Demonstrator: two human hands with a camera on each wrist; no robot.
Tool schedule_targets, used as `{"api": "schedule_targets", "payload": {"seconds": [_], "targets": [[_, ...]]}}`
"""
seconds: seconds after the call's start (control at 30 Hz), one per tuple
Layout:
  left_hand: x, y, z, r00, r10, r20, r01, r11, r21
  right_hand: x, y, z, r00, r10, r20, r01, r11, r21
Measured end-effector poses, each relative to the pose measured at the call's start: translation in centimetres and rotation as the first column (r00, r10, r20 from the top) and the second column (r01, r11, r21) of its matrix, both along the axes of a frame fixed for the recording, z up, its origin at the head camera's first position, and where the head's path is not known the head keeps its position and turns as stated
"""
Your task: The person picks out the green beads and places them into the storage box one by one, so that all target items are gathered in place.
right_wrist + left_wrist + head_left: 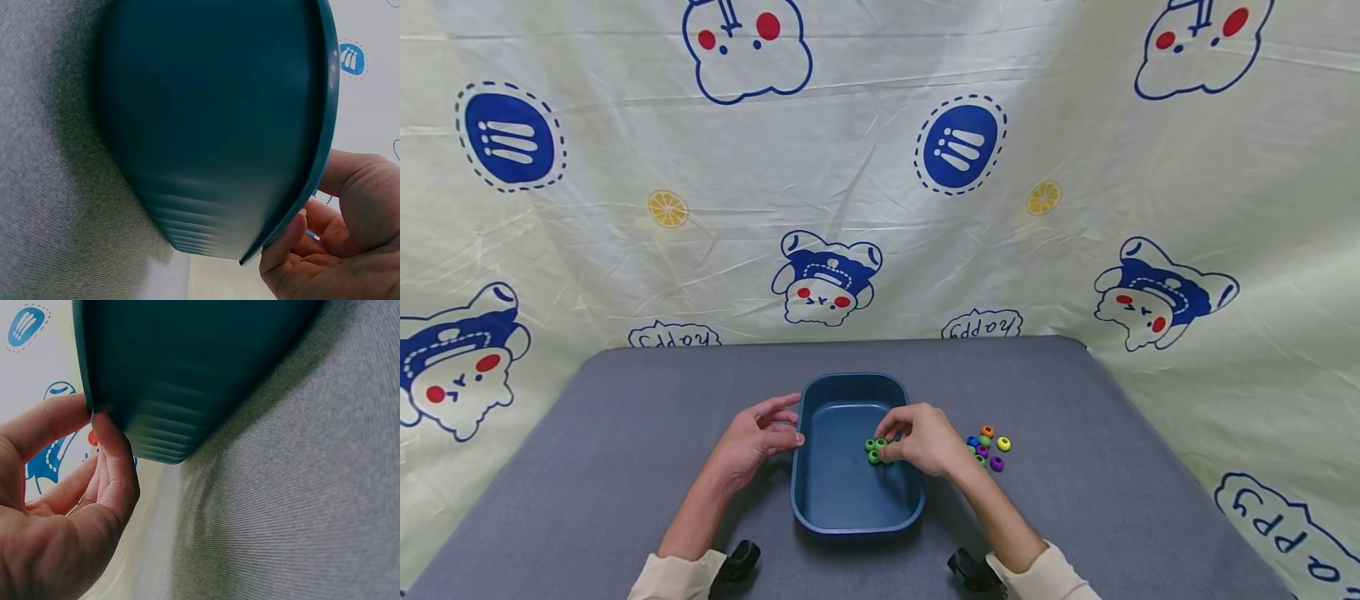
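A blue rectangular tray (838, 500) stands on the table. At its left rim is my left hand (763, 440), whose thumb and finger pinch the rim in the left wrist view. My right hand (925, 437) reaches over the right rim into the tray, fingers curled down at a small cluster of green beads (874, 457). In the right wrist view the tray wall (212, 125) hides its fingertips and the beads. I cannot tell whether those fingertips hold a bead.
Right of the tray, partly behind the right wrist, lie several loose beads, among them a yellow bead (1003, 444), an orange bead (987, 431) and a purple bead (997, 463). The grey cloth-covered table (625, 467) ends at a printed curtain (880, 200).
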State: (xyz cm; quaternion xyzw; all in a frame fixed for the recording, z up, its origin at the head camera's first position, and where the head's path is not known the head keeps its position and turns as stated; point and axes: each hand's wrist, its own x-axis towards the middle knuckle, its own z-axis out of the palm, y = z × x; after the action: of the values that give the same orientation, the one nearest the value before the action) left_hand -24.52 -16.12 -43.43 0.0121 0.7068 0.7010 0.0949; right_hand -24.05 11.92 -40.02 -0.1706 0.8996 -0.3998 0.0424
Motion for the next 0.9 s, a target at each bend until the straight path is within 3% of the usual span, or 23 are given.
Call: {"api": "schedule_targets", "payload": {"seconds": [0.9], "targets": [[0.11, 0.05, 0.21, 1.0, 0.005, -0.005, -0.005, 1.0, -0.011, -0.33, 0.14, -0.02, 0.999, 0.03, 0.026, -0.03, 0.999, 0.021]]}}
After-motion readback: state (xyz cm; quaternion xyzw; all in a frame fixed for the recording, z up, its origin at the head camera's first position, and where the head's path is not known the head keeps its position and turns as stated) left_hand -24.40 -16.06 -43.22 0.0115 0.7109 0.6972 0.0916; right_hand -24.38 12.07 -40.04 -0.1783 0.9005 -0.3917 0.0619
